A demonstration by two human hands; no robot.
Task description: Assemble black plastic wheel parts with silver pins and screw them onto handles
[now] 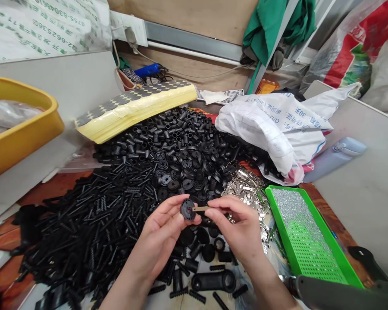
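**Hand positions.** The left hand (158, 228) holds a narrow grip, with thumb and fingertips pinching a black slotted disc (187, 209) on edge. The right hand (236, 224) also holds a narrow grip, with thumb and forefinger pinching a thin tan strip (201, 208). The end of the strip meets the centre of the disc. Both items are held between the hands, above the near middle of the desk (368, 193).

**Surrounding items.** A heap of black plastic sleeves (168, 137) lies far of the hands, and a heap of black ribbed pins (93, 215) lies to the left. Silver metal clips (248, 189) lie to the right, beside a green perforated tray (280, 219). A white printed sack (271, 129) rests far right. A sheet of round black pads (132, 110) on yellow backing lies far left of centre, and a yellow plastic basin (29, 125) sits at far left.
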